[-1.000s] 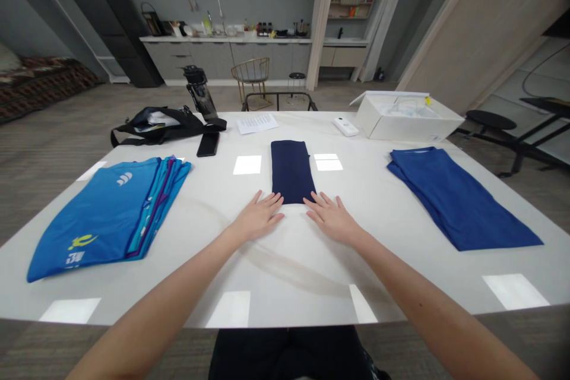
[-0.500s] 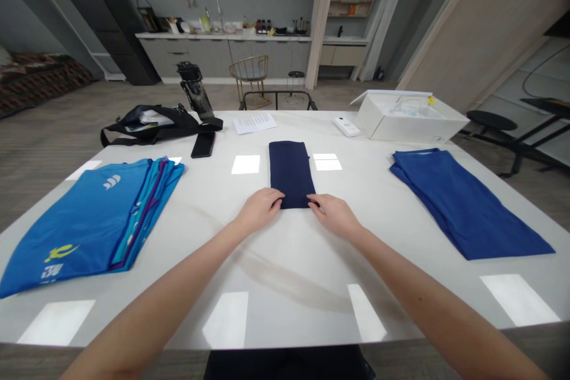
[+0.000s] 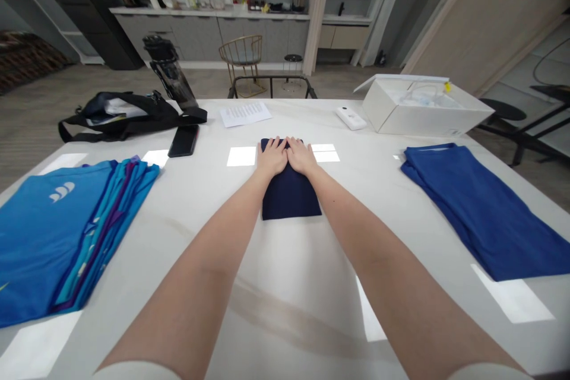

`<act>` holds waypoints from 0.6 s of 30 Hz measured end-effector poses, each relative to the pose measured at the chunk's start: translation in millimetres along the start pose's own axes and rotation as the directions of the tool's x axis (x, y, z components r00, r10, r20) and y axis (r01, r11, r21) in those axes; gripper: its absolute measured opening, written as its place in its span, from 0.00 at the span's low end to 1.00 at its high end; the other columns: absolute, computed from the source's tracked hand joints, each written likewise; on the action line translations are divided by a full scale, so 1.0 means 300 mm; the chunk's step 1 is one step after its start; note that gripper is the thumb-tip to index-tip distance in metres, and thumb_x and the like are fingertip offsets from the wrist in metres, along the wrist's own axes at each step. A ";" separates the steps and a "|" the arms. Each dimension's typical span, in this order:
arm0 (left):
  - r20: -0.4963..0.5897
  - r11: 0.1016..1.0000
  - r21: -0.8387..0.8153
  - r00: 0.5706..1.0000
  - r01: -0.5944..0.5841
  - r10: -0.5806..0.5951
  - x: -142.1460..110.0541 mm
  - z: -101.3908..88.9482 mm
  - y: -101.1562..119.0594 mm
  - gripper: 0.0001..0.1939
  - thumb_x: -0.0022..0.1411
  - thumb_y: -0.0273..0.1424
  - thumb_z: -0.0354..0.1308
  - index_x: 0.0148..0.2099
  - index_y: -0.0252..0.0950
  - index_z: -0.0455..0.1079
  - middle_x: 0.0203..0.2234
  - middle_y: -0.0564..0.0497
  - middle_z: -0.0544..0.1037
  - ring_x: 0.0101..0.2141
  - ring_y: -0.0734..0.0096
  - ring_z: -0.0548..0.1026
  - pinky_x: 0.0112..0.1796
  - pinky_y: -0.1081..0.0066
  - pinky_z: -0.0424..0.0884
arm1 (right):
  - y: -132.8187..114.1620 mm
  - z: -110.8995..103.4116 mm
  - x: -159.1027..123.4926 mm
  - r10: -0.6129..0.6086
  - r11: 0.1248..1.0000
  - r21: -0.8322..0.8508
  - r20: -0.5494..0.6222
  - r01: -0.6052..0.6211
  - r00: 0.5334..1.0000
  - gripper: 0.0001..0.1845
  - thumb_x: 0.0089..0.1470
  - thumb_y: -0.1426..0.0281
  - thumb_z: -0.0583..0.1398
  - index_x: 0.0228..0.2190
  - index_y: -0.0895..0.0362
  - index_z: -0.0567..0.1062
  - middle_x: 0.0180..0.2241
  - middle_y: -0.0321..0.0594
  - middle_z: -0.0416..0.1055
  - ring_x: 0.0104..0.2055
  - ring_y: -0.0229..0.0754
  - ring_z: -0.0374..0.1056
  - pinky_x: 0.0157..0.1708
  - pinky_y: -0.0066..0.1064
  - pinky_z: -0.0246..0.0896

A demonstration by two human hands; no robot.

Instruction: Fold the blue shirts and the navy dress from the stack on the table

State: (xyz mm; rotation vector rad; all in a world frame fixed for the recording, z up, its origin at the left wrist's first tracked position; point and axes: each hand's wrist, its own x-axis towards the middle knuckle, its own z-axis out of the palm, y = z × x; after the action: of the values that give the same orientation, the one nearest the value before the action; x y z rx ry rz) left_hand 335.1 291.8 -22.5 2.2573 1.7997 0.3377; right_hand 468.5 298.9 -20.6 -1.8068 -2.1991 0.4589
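Note:
A folded navy garment (image 3: pixel 290 196) lies in the middle of the white table (image 3: pixel 285 285). My left hand (image 3: pixel 272 157) and my right hand (image 3: pixel 301 156) rest side by side on its far end, fingers stretched flat and pressing down on the cloth. Both forearms reach out over the table and cover part of the garment's sides. The near half of the garment shows between my arms.
A stack of bright blue shirts (image 3: pixel 57 231) lies at the left, a blue folded shirt (image 3: pixel 485 208) at the right. Further back are a black bag (image 3: pixel 120 116), a phone (image 3: pixel 183 140), a sheet of paper (image 3: pixel 246 113), a white remote (image 3: pixel 351 118) and an open white box (image 3: pixel 423 108).
My hands took the garment's near edge and carried it to the far end; the garment is now folded shorter and both hands lie flat on its far end.

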 end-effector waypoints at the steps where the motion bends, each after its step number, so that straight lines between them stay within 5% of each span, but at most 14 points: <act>1: 0.007 0.999 0.012 0.999 0.033 -0.033 0.005 -0.003 -0.020 0.30 0.76 0.40 0.35 0.76 0.43 0.50 0.74 0.49 0.50 0.73 0.55 0.47 0.68 0.36 0.37 | 0.015 0.005 0.000 0.017 0.999 -0.033 0.015 -0.017 1.000 0.32 0.71 0.62 0.43 0.72 0.55 0.53 0.74 0.44 0.46 0.76 0.51 0.40 0.71 0.63 0.29; 5: 0.025 0.992 0.061 0.994 0.107 -0.109 0.008 -0.028 -0.080 0.34 0.75 0.48 0.33 0.76 0.41 0.48 0.74 0.47 0.50 0.73 0.54 0.46 0.68 0.34 0.32 | 0.063 0.004 -0.003 0.098 0.991 -0.097 0.036 -0.094 0.995 0.35 0.71 0.53 0.41 0.73 0.54 0.51 0.75 0.45 0.41 0.76 0.53 0.37 0.70 0.66 0.25; 9: -0.126 0.995 0.098 0.992 0.003 0.009 -0.046 -0.030 -0.066 0.32 0.76 0.38 0.37 0.76 0.31 0.49 0.74 0.40 0.50 0.73 0.53 0.48 0.70 0.42 0.37 | 0.059 0.002 -0.054 0.127 0.985 -0.108 -0.099 -0.137 0.987 0.35 0.72 0.59 0.41 0.72 0.63 0.53 0.74 0.51 0.45 0.76 0.56 0.39 0.70 0.67 0.24; 11: -0.162 0.987 0.090 0.976 -0.132 0.145 -0.105 -0.012 -0.042 0.30 0.74 0.31 0.38 0.74 0.27 0.52 0.73 0.38 0.52 0.73 0.56 0.50 0.70 0.50 0.44 | 0.039 0.010 -0.111 0.012 0.992 -0.123 -0.167 -0.032 0.986 0.33 0.71 0.65 0.42 0.71 0.66 0.53 0.74 0.52 0.45 0.76 0.52 0.40 0.72 0.59 0.26; 14: -0.070 0.965 0.070 0.964 -0.251 0.256 -0.217 0.017 -0.014 0.30 0.74 0.29 0.37 0.73 0.25 0.55 0.72 0.40 0.56 0.72 0.57 0.53 0.70 0.55 0.49 | 0.012 0.027 -0.219 -0.191 0.977 -0.112 -0.086 0.181 0.978 0.33 0.70 0.67 0.42 0.71 0.64 0.54 0.74 0.48 0.45 0.76 0.47 0.41 0.73 0.50 0.34; 18: -0.022 0.970 0.101 0.975 -0.220 0.223 -0.370 0.009 -0.010 0.31 0.77 0.38 0.39 0.75 0.32 0.51 0.74 0.43 0.52 0.73 0.50 0.49 0.69 0.49 0.49 | 0.001 0.033 -0.365 -0.180 0.978 -0.108 -0.002 0.179 0.984 0.34 0.72 0.58 0.42 0.73 0.58 0.51 0.74 0.46 0.45 0.76 0.50 0.39 0.72 0.58 0.33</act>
State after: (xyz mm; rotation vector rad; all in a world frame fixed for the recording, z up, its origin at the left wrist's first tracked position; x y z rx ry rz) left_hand 309.2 184.2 -29.6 2.5434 1.6140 0.3340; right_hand 486.1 190.8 -29.6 -1.6353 -2.3942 0.2960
